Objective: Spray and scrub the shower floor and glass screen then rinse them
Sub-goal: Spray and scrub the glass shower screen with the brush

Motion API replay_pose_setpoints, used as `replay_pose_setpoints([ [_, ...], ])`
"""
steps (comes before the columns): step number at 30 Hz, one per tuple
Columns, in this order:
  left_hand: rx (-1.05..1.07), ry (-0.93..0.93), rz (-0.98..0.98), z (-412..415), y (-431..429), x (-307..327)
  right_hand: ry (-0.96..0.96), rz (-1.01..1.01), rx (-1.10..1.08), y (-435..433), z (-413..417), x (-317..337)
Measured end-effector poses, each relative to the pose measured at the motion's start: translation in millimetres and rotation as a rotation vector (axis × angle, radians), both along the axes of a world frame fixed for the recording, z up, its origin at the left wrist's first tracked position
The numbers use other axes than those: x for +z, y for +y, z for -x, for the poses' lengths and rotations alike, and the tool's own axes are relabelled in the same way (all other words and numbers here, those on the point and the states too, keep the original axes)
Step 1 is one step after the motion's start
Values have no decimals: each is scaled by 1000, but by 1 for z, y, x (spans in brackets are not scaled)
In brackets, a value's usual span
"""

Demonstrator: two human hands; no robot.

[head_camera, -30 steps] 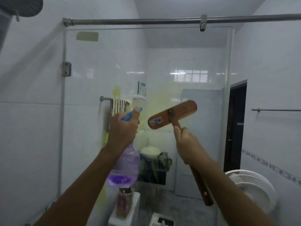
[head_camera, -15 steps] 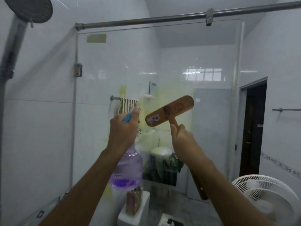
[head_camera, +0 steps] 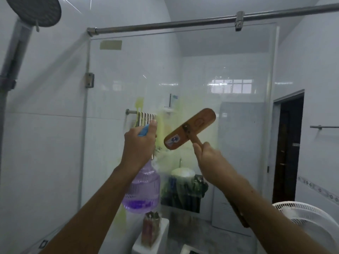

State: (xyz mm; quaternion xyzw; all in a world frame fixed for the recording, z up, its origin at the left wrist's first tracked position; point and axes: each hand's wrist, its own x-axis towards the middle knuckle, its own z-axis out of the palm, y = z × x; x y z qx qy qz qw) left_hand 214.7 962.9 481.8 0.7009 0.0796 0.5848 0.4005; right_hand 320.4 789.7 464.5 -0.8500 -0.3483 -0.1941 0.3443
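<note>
Kept left hand [head_camera: 138, 146] clenched on blue trigger [head_camera: 143, 133] of ribbed purple plastic spray bottle [head_camera: 141, 192], right hand [head_camera: 209, 158] gripping wooden flat-headed scrub brush [head_camera: 190, 128], both near centre of yellow-streaked glass screen [head_camera: 238, 61]; barely moved either since a second earlier, so judged spraying ongoing, scrubbing not begun.

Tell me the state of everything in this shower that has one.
Glass screen: streaked with yellow-green spray around the middle, not rinsed.
Spray bottle: held upright, purple liquid low in it.
Wooden brush: held by its handle, head raised near the glass.
Shower head: no water visible.
Doorway: open, dark inside.
Fan: cannot tell if running.
</note>
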Motion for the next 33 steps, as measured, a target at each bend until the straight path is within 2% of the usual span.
replay_pose_setpoints([
  [4,-36,-4,49,-6,-2,6,-51,-166,-19,12,-7,80],
  [6,-44,-13,68,-5,-2,8,-74,-217,-24,19,-10,99],
  [9,-73,-17,96,-1,5,3,-41,-131,-3,23,-9,70],
  [13,-24,13,6,10,9,-6,-57,-71,19,16,-6,29],
  [23,-28,93,30,21,27,-13,-34,-114,29,34,0,71],
  [33,-32,90,5,19,27,-12,-10,-97,20,37,1,78],
])
